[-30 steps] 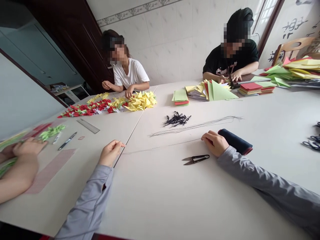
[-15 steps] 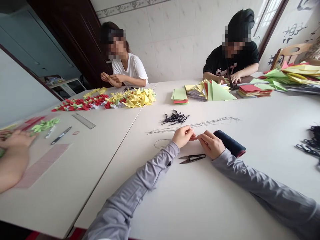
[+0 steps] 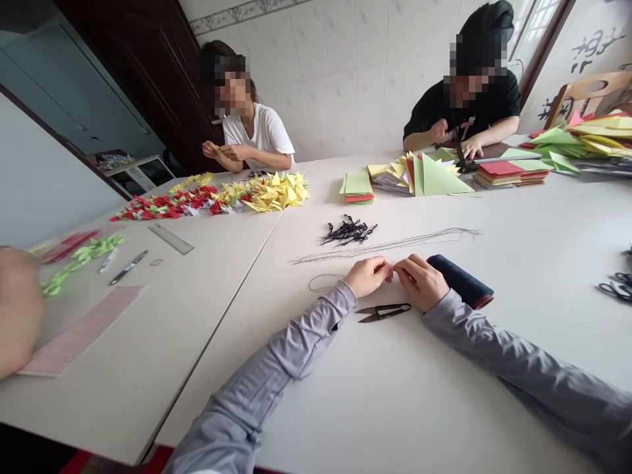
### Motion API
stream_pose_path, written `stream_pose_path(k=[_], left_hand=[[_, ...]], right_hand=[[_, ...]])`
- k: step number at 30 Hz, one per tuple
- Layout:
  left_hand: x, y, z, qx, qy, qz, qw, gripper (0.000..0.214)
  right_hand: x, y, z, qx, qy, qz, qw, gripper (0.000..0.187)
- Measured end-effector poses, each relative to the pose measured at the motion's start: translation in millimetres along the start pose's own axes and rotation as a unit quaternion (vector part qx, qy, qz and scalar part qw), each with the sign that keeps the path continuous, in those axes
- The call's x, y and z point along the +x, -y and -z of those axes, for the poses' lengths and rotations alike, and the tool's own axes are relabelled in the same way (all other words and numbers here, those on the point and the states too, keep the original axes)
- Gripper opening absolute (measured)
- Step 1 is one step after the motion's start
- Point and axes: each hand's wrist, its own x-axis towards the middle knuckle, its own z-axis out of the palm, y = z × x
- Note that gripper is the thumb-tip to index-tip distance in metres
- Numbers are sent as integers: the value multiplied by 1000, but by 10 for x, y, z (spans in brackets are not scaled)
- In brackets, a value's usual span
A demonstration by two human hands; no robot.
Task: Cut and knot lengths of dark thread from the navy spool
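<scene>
My left hand (image 3: 369,275) and my right hand (image 3: 422,280) meet fingertip to fingertip over the table, both pinched closed on a thin dark thread. A loop of this thread (image 3: 316,288) shows left of my left wrist; the part between the fingers is too fine to see clearly. Just behind my right hand lies a spool of dark navy thread (image 3: 459,280) on its side. Thread snips (image 3: 384,313) rest on the table below both hands. Beyond them stretch several cut lengths of thread (image 3: 385,246) and a small heap of black knotted cords (image 3: 348,230).
Folded paper pieces (image 3: 276,193) pile up at the far left, with paper stacks (image 3: 358,187) at the back. A ruler (image 3: 171,239) and pen (image 3: 128,268) lie left. More black cords (image 3: 619,288) sit right. Two people work opposite; another person's arm (image 3: 17,309) enters at left.
My hands stay pinched together, the fingertips shifting slightly. The arm at left has drawn back toward the edge, uncovering more green paper. The person at back right has raised one hand.
</scene>
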Motion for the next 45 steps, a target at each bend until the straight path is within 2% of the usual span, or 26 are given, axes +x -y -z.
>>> stream_pose_path(k=[6, 12, 21, 24, 28, 31, 33, 38, 42, 45], left_hand=[[-14, 39, 66, 10, 9, 25, 1000, 21], [-113, 181, 238, 18, 18, 37, 999, 24], [-309, 343, 474, 72, -15, 62, 995, 23], [-341, 344, 497, 84, -19, 64, 994, 23], [-347, 306, 501, 101, -16, 64, 993, 23], [-342, 279, 508, 105, -17, 62, 992, 23], [-341, 273, 513, 97, -20, 64, 993, 23], [-347, 302, 507, 69, -24, 59, 996, 22], [-355, 326, 493, 61, -33, 52, 996, 23], [-358, 337, 486, 63, -32, 49, 996, 23]], right_hand=[[7, -16, -4, 1, 2, -1, 1000, 28], [0, -73, -2, -64, 11, -12, 998, 26], [1, -155, -6, -98, 26, -18, 995, 28], [8, -116, 22, -104, 5, 5, 995, 27], [10, 50, 63, -61, -10, 98, 993, 25], [-24, 169, 53, -20, 43, 179, 983, 23], [-51, 200, 24, 2, 78, 202, 976, 24], [-60, 150, -59, 102, 143, 212, 961, 23], [-57, 121, -111, 136, 159, 214, 954, 31], [-77, 121, -150, 142, 149, 191, 960, 30]])
